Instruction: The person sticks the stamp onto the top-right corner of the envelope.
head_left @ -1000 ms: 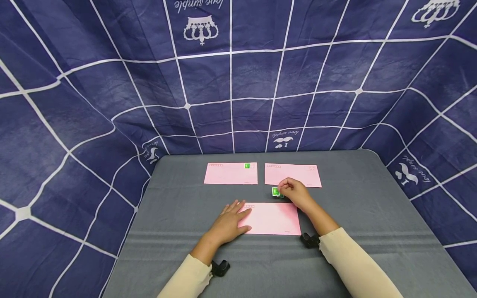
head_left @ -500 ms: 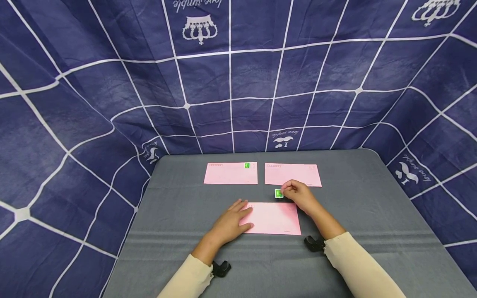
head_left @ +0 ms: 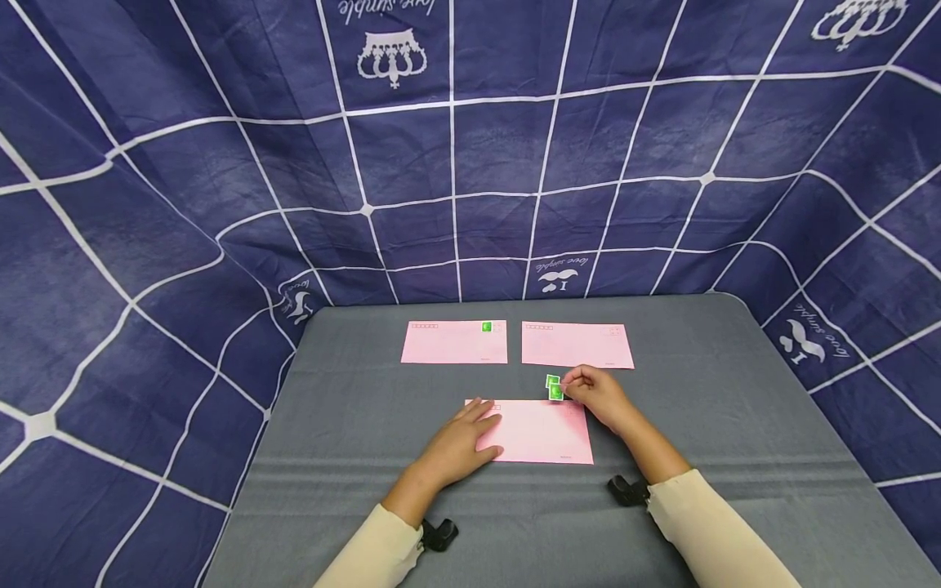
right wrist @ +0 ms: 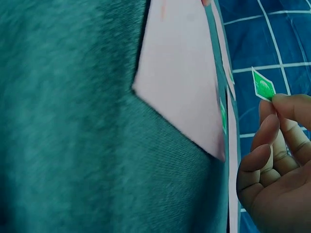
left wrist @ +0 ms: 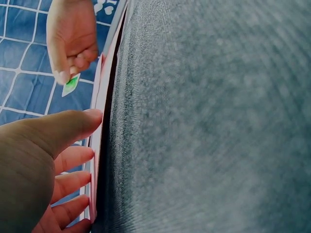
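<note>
My right hand pinches a small green stamp with a white border between thumb and index finger. In the head view this stamp overlaps the far edge of the near pink envelope. Just behind it a second green stamp shows on the table, partly covered by the held one. Fingers spread, my left hand rests on the left end of the near envelope, hiding that corner. The left wrist view has its thumb and fingertips along the envelope's edge.
Two more pink envelopes lie side by side at the back. The left one bears a green stamp near its upper right corner; the right one has only printed boxes there. Blue checked cloth rises behind the grey table.
My right hand has drawn the pinched stamp rightward and toward the near envelope, so the second stamp shows behind it. The left hand has stayed on the envelope.
</note>
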Motion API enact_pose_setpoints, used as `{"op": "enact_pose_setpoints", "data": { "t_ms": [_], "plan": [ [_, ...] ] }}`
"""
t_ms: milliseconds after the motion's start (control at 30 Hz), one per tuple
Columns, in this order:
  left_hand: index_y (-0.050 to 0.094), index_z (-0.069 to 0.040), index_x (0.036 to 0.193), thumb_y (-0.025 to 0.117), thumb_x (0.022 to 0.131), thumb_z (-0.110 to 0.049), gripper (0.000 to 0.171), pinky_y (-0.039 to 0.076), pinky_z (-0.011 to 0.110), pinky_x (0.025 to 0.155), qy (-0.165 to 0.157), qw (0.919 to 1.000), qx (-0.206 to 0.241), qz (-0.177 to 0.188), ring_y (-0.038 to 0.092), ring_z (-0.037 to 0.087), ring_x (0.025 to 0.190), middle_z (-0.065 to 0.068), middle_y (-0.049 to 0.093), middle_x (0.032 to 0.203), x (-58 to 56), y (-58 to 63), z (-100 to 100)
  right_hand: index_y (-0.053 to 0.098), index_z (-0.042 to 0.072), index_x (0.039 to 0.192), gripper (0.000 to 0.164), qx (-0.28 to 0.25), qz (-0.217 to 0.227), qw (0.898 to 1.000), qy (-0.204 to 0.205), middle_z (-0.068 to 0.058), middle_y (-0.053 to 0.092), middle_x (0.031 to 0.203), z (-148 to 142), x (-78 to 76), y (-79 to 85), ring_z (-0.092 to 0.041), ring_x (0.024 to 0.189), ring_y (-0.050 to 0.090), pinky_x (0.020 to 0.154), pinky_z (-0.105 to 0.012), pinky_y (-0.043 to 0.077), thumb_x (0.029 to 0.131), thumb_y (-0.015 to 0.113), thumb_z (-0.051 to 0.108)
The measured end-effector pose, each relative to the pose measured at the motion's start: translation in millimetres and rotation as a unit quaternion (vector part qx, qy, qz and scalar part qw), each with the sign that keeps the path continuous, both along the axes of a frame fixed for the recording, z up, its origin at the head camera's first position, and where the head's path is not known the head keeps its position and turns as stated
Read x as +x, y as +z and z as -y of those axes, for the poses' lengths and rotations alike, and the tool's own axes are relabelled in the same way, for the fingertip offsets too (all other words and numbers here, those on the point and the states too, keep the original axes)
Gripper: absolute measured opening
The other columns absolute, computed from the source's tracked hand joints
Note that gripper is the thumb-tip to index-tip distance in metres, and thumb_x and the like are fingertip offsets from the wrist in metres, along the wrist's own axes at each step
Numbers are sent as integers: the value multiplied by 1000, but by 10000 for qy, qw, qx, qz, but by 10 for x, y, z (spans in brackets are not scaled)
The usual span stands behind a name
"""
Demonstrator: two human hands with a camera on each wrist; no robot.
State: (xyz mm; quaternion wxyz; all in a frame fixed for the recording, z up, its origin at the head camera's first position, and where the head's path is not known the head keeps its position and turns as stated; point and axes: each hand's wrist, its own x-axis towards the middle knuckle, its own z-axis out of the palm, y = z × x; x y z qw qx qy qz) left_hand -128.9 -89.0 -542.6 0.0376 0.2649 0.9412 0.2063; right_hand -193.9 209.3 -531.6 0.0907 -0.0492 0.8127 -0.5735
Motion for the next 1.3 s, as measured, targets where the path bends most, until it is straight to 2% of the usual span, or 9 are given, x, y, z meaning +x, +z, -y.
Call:
{"op": "enact_pose_setpoints", "data": {
  "t_ms": [233, 433, 633, 833, 1133, 1300],
  "plan": [
    [59, -15, 143, 71, 93, -39, 57, 37, 48, 119, -22, 9999, -79, -71, 40, 30, 149, 7, 49, 156, 9, -26, 2, 67, -4, 100, 12, 262, -68, 9996, -26, -2, 62, 78, -39, 45, -77, -12, 68, 55, 60, -23, 49, 90, 70, 3],
    [60, -15, 142, 71, 92, -38, 57, 37, 48, 120, -47, 10000, -36, -61, 40, 31, 149, 8, 49, 156, 14, -25, 7, 67, -4, 99, 10, 254, -36, 9997, 57, -3, 59, 77, -46, 79, -81, -8, 65, 53, 59, -21, 48, 90, 68, -1],
    [60, -15, 142, 71, 93, -38, 56, 36, 48, 120, -78, 10000, -1, -8, 40, 31, 149, 9, 49, 156, 18, -13, 8, 68, -2, 99, 11, 470, 46, 9988, 130, -2, 60, 78, -58, 106, -95, -6, 65, 53, 61, -19, 48, 90, 71, 4],
    [59, -14, 143, 71, 93, -38, 57, 35, 48, 121, -104, 9999, 1, -15, 40, 31, 149, 9, 49, 156, 4, -12, 8, 68, -2, 99, 11, 663, -67, 9977, 137, -2, 63, 79, -75, 98, -133, -6, 66, 54, 61, -19, 48, 89, 70, 4],
    [58, -15, 144, 71, 93, -38, 57, 33, 49, 122, -63, 9999, 70, 145, 37, 31, 151, 9, 46, 158, 13, 6, 7, 69, 2, 97, 8, 970, -159, 9950, 162, -2, 61, 79, -62, 122, -131, -9, 67, 53, 61, -20, 45, 90, 70, 6],
    [58, -14, 144, 71, 93, -36, 57, 33, 50, 122, -106, 9998, 139, 78, 38, 33, 150, 11, 48, 157, 6, -20, 6, 68, 1, 95, 7, 994, -199, 9947, 171, -2, 62, 79, -63, 126, -150, -7, 65, 52, 60, -19, 44, 90, 70, 5]
  ]
}}
